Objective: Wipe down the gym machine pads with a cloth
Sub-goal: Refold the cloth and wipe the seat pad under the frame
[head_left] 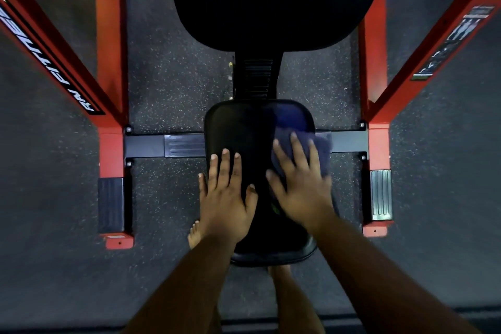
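Pressing cloth (301, 149) flat, right hand (298, 184), seat pad (238, 127) lengthwise away.

From my feed I see two bare forearms with no sleeves, watch or bands on them. The left hand (226, 198) and right hand (299, 192) wear no gloves or rings, and the nails on the fingers (225, 163) are short and plain. Below, two bare feet (194, 234) show, without shoes or socks.

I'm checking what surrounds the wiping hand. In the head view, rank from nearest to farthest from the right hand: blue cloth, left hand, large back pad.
1. blue cloth, under the right hand.
2. left hand, beside it on the seat pad.
3. large back pad, ahead at the top.
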### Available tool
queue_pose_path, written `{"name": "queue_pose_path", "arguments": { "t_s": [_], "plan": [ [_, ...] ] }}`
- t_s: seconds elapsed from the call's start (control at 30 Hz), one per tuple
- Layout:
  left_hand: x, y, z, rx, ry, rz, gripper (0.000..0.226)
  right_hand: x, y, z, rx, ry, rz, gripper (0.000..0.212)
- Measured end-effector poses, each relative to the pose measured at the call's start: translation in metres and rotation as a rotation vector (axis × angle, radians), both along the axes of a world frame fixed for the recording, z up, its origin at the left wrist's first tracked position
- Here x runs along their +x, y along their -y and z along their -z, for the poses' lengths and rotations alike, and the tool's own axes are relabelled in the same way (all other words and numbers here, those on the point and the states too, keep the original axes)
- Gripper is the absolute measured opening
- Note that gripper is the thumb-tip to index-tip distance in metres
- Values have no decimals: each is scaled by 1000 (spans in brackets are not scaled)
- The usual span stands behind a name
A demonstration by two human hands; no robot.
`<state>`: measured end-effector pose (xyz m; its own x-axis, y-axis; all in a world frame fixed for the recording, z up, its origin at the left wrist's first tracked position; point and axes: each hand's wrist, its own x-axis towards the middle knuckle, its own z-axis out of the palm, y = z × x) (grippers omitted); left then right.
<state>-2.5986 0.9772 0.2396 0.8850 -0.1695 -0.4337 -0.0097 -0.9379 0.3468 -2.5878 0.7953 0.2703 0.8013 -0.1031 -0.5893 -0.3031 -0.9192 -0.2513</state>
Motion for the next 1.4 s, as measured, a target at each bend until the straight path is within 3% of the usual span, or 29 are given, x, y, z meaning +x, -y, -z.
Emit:
{"name": "queue_pose_path", "arguments": {
  "t_s": [0.1,0.37,0.6,0.7,0.87,1.1,1.3,1.4],
  "plan": [
    [1,0,0,-3,-24,1,70,-43,-3,-15,39,-52,24,79],
    [1,-1,2,-13,-18,-4,70,39,9,26,51,-21,134,64],
    [1,1,0,-9,-33,-3,71,-28,-6,-7,-14,2,-47,63],
    [0,0,0,-18,-18,-9,70,25,0,23,-18,60,-160,60],
    [1,0,2,-52,-20,-26,72,119,-13,54,-57,55,-115,59],
    [2,-1,-3,-82,-56,-30,78,-15,-1,-3,8,-35,-89,69],
    [2,0,0,-96,-16,-41,76,97,0,47,-43,64,-60,58],
    [1,-1,0,-97,-19,-39,76,116,-4,52,-89,32,-90,61]
  ]
}}
